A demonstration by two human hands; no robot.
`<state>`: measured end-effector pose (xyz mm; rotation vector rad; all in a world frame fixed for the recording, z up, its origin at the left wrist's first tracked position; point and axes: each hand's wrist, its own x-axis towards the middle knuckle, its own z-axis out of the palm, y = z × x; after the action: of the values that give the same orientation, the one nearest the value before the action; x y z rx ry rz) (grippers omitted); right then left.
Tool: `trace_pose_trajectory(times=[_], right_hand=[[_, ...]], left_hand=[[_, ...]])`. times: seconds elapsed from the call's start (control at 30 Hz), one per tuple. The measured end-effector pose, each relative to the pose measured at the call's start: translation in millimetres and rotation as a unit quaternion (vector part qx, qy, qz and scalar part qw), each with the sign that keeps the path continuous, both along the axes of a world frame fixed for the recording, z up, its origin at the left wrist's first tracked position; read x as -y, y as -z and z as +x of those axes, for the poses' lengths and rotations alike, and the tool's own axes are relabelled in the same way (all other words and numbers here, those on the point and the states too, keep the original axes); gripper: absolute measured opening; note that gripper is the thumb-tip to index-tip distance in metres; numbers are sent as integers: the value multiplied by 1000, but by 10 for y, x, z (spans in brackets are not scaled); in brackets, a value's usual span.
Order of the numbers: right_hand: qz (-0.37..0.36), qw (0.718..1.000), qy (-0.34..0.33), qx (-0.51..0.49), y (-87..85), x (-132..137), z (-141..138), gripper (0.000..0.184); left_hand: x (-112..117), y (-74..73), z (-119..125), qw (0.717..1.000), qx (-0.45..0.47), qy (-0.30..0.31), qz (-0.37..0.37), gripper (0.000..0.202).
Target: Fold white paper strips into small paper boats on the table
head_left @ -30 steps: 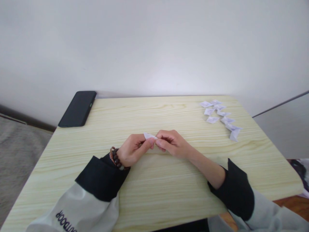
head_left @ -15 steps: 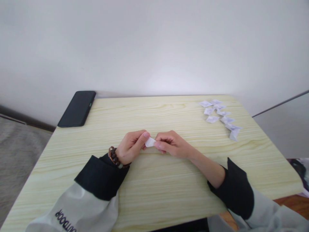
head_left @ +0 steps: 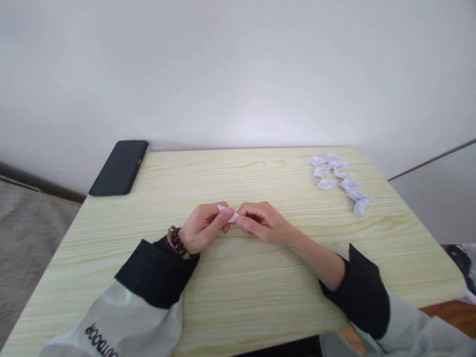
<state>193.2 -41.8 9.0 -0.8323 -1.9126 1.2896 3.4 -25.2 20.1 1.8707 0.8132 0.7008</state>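
Note:
A small piece of folded white paper point(head_left: 233, 217) is pinched between both hands above the middle of the table. My left hand point(head_left: 203, 225), with a beaded bracelet point(head_left: 177, 243) at the wrist, grips it under the thumb, and a pointed end sticks out behind that thumb. At the paper's right end, the thumb and curled index finger of my right hand point(head_left: 265, 222) are closed on it. The fingers cover much of the paper, so its full shape is hidden.
Several folded white paper pieces point(head_left: 327, 184) lie grouped at the table's back right. A black tablet-like device point(head_left: 119, 168) rests at the back left corner. The wood-grain table point(head_left: 238, 282) meets a white wall point(head_left: 238, 74) behind.
The paper has turned in the fingers: a point now shows past my left thumb, and less of its face is visible. Both hands have stayed almost in place.

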Motion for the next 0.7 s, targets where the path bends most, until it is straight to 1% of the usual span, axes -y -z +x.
trace_pose_trajectory(times=[0.13, 0.23, 0.4, 0.53, 0.63, 0.7], right_hand=[[47, 999, 4, 27, -6, 0, -10, 24], [61, 997, 10, 36, -9, -4, -20, 24], [59, 996, 61, 38, -2, -1, -33, 24], [56, 996, 59, 26, 3, 4, -29, 23], [85, 994, 56, 38, -3, 3, -29, 24], [114, 990, 64, 55, -4, -1, -32, 24]], left_hand=[[-16, 0, -9, 1000, -4, 13, 24, 43], [-25, 25, -6, 1000, 4, 14, 16, 44], [-12, 52, 21, 1000, 24, -18, -5, 48], [-7, 18, 15, 1000, -8, 19, 14, 47], [-8, -1, -1, 999, -21, 33, 19, 46], [-4, -3, -1, 999, -26, 33, 11, 48]])
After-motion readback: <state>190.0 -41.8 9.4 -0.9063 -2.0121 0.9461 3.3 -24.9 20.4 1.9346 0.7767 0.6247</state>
